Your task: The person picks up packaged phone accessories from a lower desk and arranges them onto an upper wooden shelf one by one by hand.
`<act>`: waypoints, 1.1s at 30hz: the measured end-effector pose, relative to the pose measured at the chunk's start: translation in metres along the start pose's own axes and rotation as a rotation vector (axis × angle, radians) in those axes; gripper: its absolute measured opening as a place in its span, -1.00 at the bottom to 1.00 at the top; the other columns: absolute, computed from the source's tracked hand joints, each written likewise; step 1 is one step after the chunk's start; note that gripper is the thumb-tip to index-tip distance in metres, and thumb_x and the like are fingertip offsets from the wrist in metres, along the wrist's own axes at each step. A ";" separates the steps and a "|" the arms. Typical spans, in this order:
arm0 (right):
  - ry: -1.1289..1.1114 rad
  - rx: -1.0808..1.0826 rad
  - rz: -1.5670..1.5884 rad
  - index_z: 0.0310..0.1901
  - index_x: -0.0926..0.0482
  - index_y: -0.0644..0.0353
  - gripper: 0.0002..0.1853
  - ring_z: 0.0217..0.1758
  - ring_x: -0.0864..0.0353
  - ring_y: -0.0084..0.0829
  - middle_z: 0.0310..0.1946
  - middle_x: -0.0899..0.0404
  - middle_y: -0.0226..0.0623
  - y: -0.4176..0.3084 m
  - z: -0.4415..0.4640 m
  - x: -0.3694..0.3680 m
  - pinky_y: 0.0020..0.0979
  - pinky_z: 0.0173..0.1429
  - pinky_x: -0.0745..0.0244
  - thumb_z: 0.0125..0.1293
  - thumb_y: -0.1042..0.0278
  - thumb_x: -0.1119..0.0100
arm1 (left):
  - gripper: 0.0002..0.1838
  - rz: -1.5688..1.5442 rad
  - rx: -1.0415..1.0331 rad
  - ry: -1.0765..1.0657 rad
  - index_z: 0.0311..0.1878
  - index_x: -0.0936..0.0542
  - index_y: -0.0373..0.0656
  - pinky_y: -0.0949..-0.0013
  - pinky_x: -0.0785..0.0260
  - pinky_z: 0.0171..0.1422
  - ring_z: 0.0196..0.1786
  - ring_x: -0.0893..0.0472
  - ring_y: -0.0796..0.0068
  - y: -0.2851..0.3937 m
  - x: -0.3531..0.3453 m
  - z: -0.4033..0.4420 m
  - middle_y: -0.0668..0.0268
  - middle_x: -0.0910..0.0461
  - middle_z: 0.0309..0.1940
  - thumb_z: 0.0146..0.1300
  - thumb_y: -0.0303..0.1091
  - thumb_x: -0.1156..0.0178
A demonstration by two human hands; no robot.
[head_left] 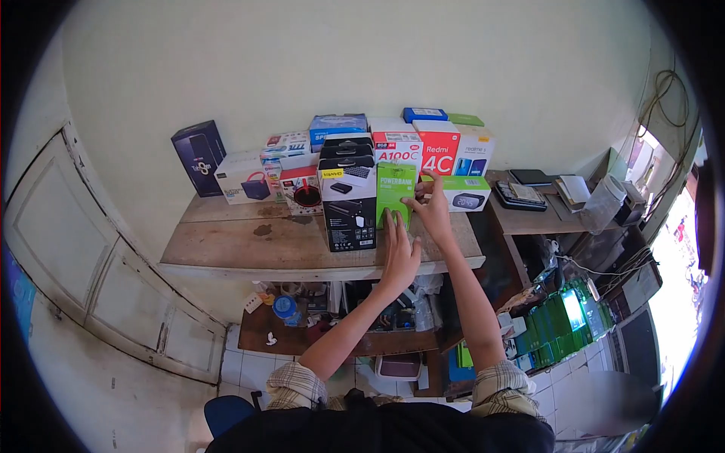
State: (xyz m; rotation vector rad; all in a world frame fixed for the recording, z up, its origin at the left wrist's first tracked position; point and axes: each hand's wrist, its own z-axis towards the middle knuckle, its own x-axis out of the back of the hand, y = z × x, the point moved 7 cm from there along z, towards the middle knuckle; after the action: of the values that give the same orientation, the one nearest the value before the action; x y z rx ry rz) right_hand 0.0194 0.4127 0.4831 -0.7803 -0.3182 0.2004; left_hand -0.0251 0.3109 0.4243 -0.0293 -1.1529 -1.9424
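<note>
A green power bank box [395, 183] stands upright near the front of the wooden shelf top. My right hand [433, 208] holds its right edge, thumb on the front and fingers curled at the side. Against the lower front of this box lie the outstretched fingers of my left hand [402, 257]. Touching or very close on its left is a tall black-and-white box [350, 208], with similar black boxes behind. A red-and-white A100C box [398, 143] and a red Redmi 4C box [439, 147] stand behind. To the right sits a clock box [467, 198], partly hidden by my right hand.
Further left stand a dark blue phone box [199, 158], a white speaker box [245, 178] and a red box [300, 189]. A side desk [529, 220] holds devices and a clear plastic jar [604, 204]. Below are a cluttered lower shelf [302, 341] and a green display case [559, 321].
</note>
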 end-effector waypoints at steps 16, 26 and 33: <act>0.094 -0.031 -0.036 -0.07 -0.37 0.30 -0.57 -0.27 -0.49 -0.47 -0.21 -0.46 -0.21 -0.003 -0.019 0.010 -0.48 -0.26 -0.47 -0.01 0.54 -0.28 | -0.33 -0.028 -0.015 0.060 0.33 0.11 -0.30 0.19 0.19 0.41 0.39 0.10 0.00 0.013 0.016 -0.006 -0.08 0.18 0.34 0.24 -0.36 0.05; 0.256 0.016 -0.276 -0.26 -0.44 0.34 -0.88 -0.30 -0.45 -0.30 -0.35 -0.42 -0.15 -0.090 -0.181 0.074 -0.44 -0.20 -0.36 0.13 0.64 -0.03 | -0.63 -0.287 -0.167 -0.069 0.10 -0.31 -0.28 0.25 -0.08 0.28 0.19 -0.30 0.14 0.041 0.037 -0.097 0.09 -0.35 0.07 0.19 -0.58 0.10; 0.391 -0.609 -0.403 -0.27 -0.48 0.28 -0.91 -0.37 -0.49 -0.42 -0.37 -0.41 -0.21 0.004 -0.409 0.089 -0.46 -0.24 -0.41 0.23 0.53 0.03 | -0.75 -0.354 -0.007 -0.451 -0.07 -0.44 -0.23 0.29 -0.23 0.13 0.01 -0.42 0.21 -0.048 -0.046 -0.230 0.14 -0.43 -0.10 0.16 -0.53 0.01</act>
State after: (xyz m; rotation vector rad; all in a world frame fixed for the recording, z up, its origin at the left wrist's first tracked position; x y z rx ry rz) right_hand 0.2471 0.1730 0.2256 -1.3092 -0.1554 -0.4480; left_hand 0.0581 0.1831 0.2395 -0.2984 -1.5244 -2.3260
